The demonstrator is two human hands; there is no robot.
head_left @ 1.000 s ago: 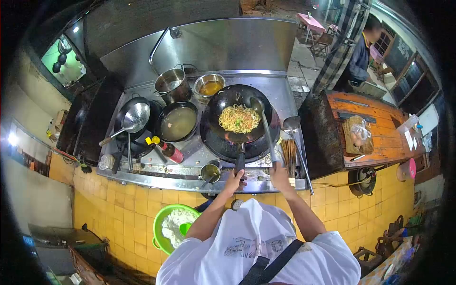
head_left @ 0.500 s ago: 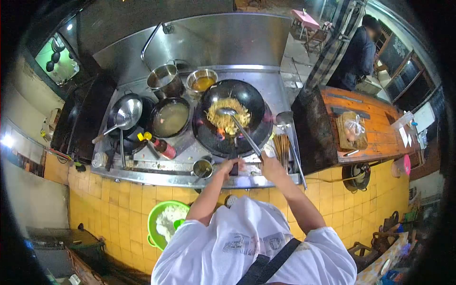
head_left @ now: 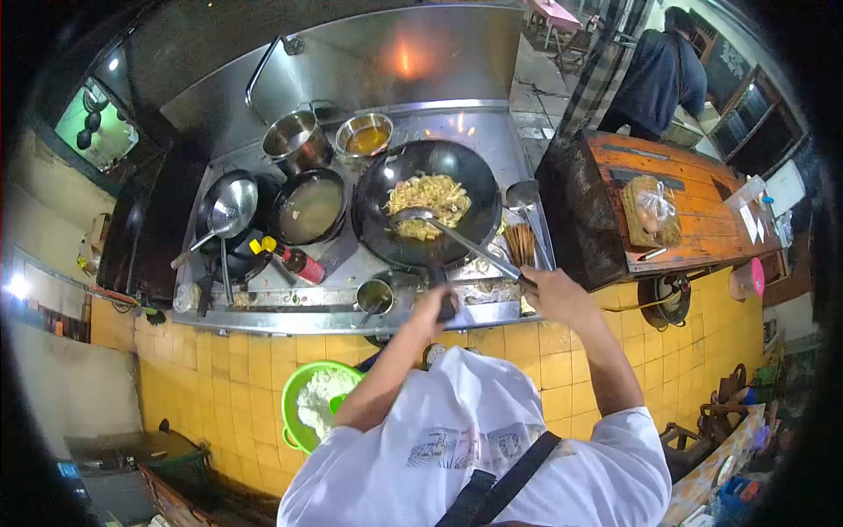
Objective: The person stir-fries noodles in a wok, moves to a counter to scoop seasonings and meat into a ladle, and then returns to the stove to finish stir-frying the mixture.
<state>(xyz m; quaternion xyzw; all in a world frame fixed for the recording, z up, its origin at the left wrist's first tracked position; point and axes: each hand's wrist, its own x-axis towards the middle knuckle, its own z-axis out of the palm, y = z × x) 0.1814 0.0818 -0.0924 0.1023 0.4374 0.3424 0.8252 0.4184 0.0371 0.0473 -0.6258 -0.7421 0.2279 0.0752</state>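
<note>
A large black wok [head_left: 371, 198] sits on the stove with fried noodles [head_left: 444, 195] in its middle. My left hand [head_left: 431, 309] is closed around the wok's dark handle [head_left: 437, 277], at the stove's front edge. My right hand [head_left: 553, 296] grips the end of a long metal ladle [head_left: 480, 249]. The ladle's bowl lies at the left side of the noodles, partly among them. Small flames [head_left: 459, 125] rise behind the wok's far rim.
Left of the wok are a pan of cloudy liquid [head_left: 309, 211], a pot [head_left: 298, 140], a bowl of amber liquid [head_left: 367, 138], a sauce bottle [head_left: 301, 263] and a metal cup [head_left: 375, 297]. A green rice basin [head_left: 292, 400] is below. A person [head_left: 659, 79] stands by a wooden table [head_left: 702, 237].
My right hand has moved right, and the ladle's bowl has shifted to the left of the noodles. My left hand has closed on the wok handle. Flames now show behind the wok.
</note>
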